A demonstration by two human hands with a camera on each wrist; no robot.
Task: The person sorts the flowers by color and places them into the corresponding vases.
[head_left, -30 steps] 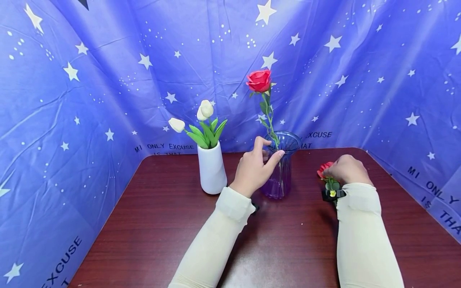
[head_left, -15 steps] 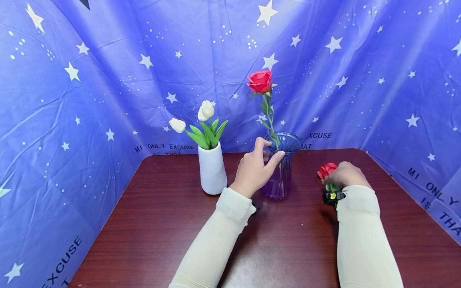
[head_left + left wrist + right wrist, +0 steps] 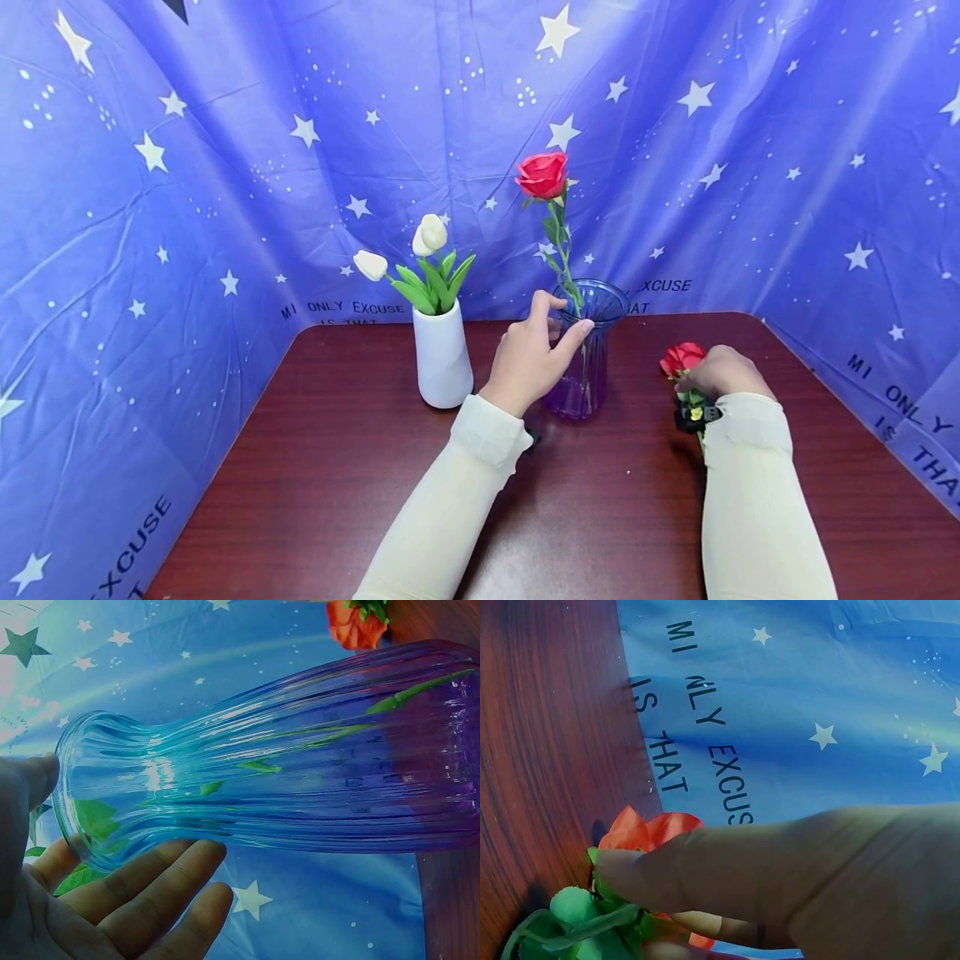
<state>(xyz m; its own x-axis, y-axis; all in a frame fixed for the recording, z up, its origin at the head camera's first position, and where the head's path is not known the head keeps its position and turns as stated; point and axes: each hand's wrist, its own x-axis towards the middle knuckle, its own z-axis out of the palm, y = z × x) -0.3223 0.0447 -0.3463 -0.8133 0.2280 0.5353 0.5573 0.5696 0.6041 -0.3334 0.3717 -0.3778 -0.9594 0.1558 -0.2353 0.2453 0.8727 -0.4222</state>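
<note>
My left hand (image 3: pixel 528 354) holds a blue-to-purple ribbed glass vase (image 3: pixel 581 375) by its flared rim and neck, thumb on the near side. In the left wrist view its fingers lie against the glass vase (image 3: pixel 285 772). One long-stemmed red rose (image 3: pixel 543 175) stands in the vase, leaning left. My right hand (image 3: pixel 727 372) pinches a second red rose (image 3: pixel 682 358) just below the bloom, low over the table at the right. The right wrist view shows the thumb over this rose's green base (image 3: pixel 615 892); the hand hides part of the bloom. Its lower stem is behind the sleeve.
To the left of the glass vase stands a white vase (image 3: pixel 442 354) with several white tulips (image 3: pixel 430 233). The dark red wooden table (image 3: pixel 337 483) ends at a blue star-printed curtain (image 3: pixel 450 100) behind and at both sides.
My right hand has shifted slightly right and toward me, and more of its rose's bloom shows. The left hand keeps its hold on the vase. The whole view has dropped a little.
</note>
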